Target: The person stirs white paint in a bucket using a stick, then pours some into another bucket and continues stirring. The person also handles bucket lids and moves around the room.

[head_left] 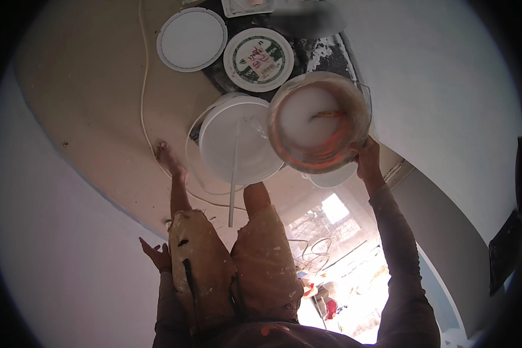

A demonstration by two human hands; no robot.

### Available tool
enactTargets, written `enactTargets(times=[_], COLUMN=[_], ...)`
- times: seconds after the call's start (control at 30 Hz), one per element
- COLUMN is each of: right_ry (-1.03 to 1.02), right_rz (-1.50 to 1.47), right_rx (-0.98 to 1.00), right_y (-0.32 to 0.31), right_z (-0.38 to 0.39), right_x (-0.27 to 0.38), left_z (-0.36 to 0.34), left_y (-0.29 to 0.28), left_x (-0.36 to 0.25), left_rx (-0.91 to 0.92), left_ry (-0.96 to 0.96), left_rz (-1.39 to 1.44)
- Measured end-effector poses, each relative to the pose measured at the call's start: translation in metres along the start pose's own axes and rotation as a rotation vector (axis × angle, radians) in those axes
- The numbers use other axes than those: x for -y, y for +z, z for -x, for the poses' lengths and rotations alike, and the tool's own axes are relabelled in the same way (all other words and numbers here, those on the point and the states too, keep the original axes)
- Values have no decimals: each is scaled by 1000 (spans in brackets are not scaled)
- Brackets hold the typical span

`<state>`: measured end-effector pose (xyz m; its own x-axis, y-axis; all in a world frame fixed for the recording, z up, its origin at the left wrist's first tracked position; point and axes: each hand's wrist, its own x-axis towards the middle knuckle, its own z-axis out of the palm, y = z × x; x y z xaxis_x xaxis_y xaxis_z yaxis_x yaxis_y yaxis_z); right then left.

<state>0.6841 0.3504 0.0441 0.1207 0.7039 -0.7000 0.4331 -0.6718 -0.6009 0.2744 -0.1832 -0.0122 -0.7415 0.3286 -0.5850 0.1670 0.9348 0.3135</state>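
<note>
My right hand (368, 159) grips the rim of a bucket (314, 155) with orange smears on its inner wall. Whitish matter lies inside it, with a thin brownish streak or stick that I cannot make out. Just left of it stands a white bucket (211, 148), partly overlapped by the held one. A thin pale stick (234, 180) leans out over its near rim. My left hand (155, 253) hangs beside my left leg, fingers apart, holding nothing. Part of a white container (333, 177) shows below the held bucket.
A plain white round lid (191, 39) and a printed round lid (258, 60) lie beyond the buckets, near a dark, white-splattered sheet (330, 55). A pale cable (142, 87) runs along the floor past my bare foot (167, 155). Pale walls rise on both sides.
</note>
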Motion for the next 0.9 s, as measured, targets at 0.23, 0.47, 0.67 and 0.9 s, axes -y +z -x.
enactTargets(times=[0.23,0.47,0.67,0.9], right_ry=[71,54,-482,-505], right_rz=[-471,-741,1,571], right_rx=[-26,-152,-228,-152], right_y=[-41,-92,-113,-102], right_z=[-27,-153,-314,-395], right_x=[-37,-81,-152,-244], left_z=[-4,-24,-5,52], left_y=[3,33,109,167], left_x=[-3,-57,-118,-176], left_rx=[15,427,714,760], left_ry=[4,-342,6,262], left_rz=[-69,55,-317,-192])
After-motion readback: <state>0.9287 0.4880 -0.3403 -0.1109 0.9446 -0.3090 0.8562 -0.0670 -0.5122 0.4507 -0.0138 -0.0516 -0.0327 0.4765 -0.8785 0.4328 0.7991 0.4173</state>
